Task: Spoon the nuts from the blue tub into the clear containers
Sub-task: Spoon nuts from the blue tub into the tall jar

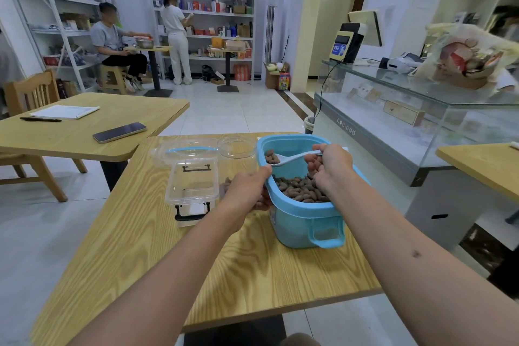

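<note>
The blue tub (303,219) stands on the wooden table (196,275), holding brown nuts (300,189). My right hand (328,166) grips a white spoon (289,159) above the tub; a few nuts lie in its bowl. My left hand (247,191) holds the tub's left rim, thumb on the edge. Left of the tub sits a clear rectangular box (192,187) with black latches. Behind my left hand stands a clear round jar (237,154), a few nuts visible low inside it. The clear lid with a blue handle (185,150) lies at the far side.
A second table (70,143) to the left carries a phone (119,132), a pen and papers. On the right runs a glass counter (421,121). Two people are by the shelves at the back of the room.
</note>
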